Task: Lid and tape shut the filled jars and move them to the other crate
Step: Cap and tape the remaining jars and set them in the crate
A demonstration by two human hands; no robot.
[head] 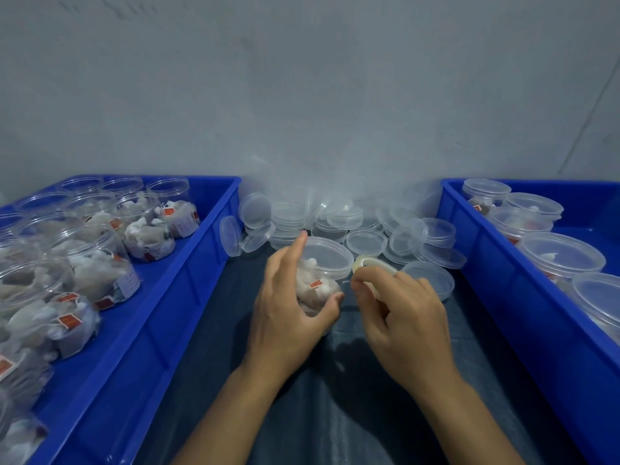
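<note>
The left hand (285,300) grips a lidded jar (322,273) at the middle of the dark mat (335,414), thumb on its near side and forefinger raised along its far rim; the jar holds pale sachets with small red tags; the right hand (402,313) pinches a roll of clear tape (370,265) just right of the jar, thumb and forefinger closed near the jar's wall; whether a strip already touches the jar cannot be told; behind them a heap of loose lids (335,223) lies against the wall (302,78); the left crate (161,313) holds open filled jars (100,263); the right crate (503,297) holds lidded jars (553,256).
</note>
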